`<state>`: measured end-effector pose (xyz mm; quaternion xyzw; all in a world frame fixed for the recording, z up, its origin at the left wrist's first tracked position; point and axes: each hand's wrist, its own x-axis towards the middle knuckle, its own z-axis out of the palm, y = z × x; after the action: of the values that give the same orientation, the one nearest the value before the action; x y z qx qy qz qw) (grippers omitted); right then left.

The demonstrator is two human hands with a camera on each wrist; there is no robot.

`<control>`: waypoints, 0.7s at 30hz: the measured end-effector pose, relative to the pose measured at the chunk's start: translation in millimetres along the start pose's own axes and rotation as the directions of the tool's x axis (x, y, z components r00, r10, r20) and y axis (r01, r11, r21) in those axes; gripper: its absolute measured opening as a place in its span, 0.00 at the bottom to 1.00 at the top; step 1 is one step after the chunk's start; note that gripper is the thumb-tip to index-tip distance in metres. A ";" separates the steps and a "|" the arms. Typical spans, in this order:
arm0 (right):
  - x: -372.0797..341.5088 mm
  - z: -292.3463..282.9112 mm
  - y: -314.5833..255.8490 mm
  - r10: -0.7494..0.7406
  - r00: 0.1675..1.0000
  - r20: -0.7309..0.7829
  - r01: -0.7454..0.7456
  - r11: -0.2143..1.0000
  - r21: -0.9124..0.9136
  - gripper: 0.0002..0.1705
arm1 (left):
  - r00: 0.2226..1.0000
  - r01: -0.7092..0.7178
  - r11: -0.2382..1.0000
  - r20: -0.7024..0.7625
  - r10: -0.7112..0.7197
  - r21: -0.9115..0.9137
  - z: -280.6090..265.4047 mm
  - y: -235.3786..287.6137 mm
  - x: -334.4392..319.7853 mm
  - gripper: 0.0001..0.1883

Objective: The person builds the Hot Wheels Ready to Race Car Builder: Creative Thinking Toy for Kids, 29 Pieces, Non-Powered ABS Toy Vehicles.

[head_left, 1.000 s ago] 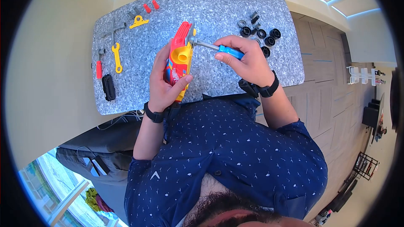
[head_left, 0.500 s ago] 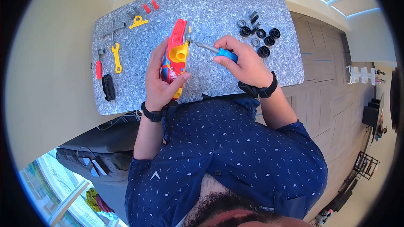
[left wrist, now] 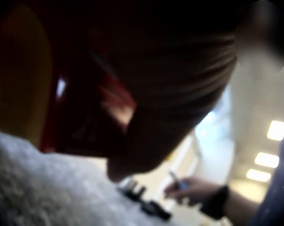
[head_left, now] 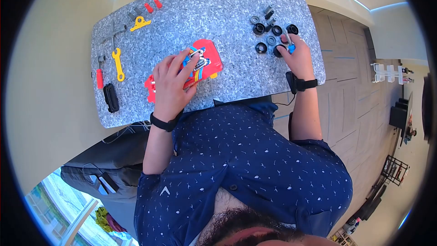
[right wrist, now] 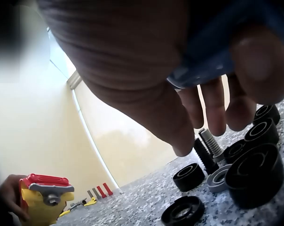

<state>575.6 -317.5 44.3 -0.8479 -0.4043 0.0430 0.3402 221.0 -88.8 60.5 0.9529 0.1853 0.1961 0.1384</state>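
Left-side tools: on the speckled table (head_left: 218, 20) you have a black object (head_left: 110, 98), a red-handled tool (head_left: 99, 78), a yellow wrench (head_left: 118, 64) and a grey cross-shaped wrench (head_left: 114, 35), all well apart from your hands.
Upper-left pieces: a flat yellow piece (head_left: 140, 23) lies near two red pegs (head_left: 158, 3).
Left hand: your left hand (head_left: 170, 82) grasps the red toy body (head_left: 213, 57) from above, thumb at the near side, fingers across the stickered face; how firmly, I cannot tell.
Toy body's place: it lies slanted across the middle of the table, toward your side, well apart from the wheels; it seems to rest on the surface.
Wheel cluster: black wheels (right wrist: 255, 176), a grey ring (head_left: 271, 40) and ridged pegs (right wrist: 210, 142) sit grouped at the right.
Right hand: your right hand (head_left: 298, 57) keeps a blue-handled screwdriver (head_left: 292, 48) in its grasp while thumb and fingertips hang over the wheels; I see no wheel pinched.
Wheel-picking step: you appear to be choosing a part from the cluster while steadying the body.
Next pick: it likely calls for a thumb-and-finger pinch on one part, with the screwdriver tucked into your palm or laid down first, so its shaft doesn't knock the neighbours.
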 end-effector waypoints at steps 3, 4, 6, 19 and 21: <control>5.8 14.7 -7.9 -0.116 0.992 0.045 0.116 0.993 -0.005 0.25 | 0.997 -0.019 1.000 0.069 0.018 0.011 5.5 -0.1 2.4 0.45; 12.1 22.7 -11.8 -0.175 0.984 0.042 0.176 0.984 -0.027 0.25 | 0.996 -0.026 1.000 0.091 0.025 0.010 7.4 -0.2 3.4 0.44; 24.6 41.5 -23.4 -0.290 0.956 0.041 0.292 0.954 -0.070 0.26 | 0.990 -0.048 0.998 0.136 0.042 0.037 7.8 0.9 5.6 0.43; 50.5 64.5 -38.9 -0.272 0.947 0.168 0.272 0.962 0.026 0.27 | 0.992 -0.015 0.994 0.129 0.001 0.105 -7.9 1.1 13.8 0.34; 39.1 51.4 -68.8 -0.307 0.932 0.191 0.244 0.924 0.295 0.27 | 0.990 0.016 0.995 0.137 -0.029 0.097 -5.9 0.4 19.6 0.32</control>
<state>538.7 -231.3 55.0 -0.7176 -0.5478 0.1478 0.4039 235.3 -80.0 72.2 0.9675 0.1953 0.1191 0.1075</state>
